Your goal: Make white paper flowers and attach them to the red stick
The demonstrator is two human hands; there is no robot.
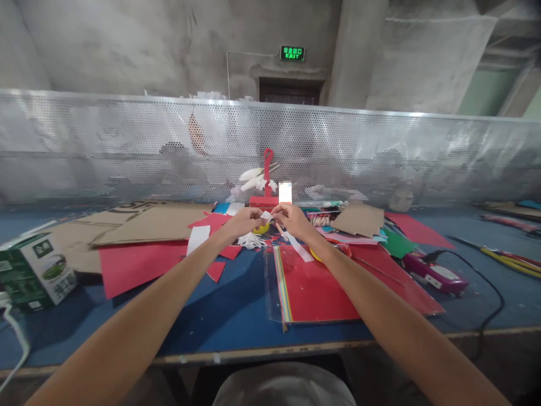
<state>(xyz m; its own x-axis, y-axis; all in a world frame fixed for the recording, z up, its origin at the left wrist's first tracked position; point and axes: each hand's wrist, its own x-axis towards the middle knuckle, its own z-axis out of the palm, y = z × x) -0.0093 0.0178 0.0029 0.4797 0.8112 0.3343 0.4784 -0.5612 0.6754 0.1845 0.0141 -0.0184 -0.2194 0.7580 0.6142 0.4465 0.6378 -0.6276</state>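
A small white piece pinched between two hands, easy to tear or lose.
The left hand (pixel 249 220) and right hand (pixel 291 219) have fingers nearly closed on the white piece (pixel 266 215), raised above the tabletop (pixel 240 299); its exact folds are too small to tell. Uneven pulling could likely rip it. A loosened pinch might drop it among the white fringed strips (pixel 252 241) just below, where matching colour would hide it.
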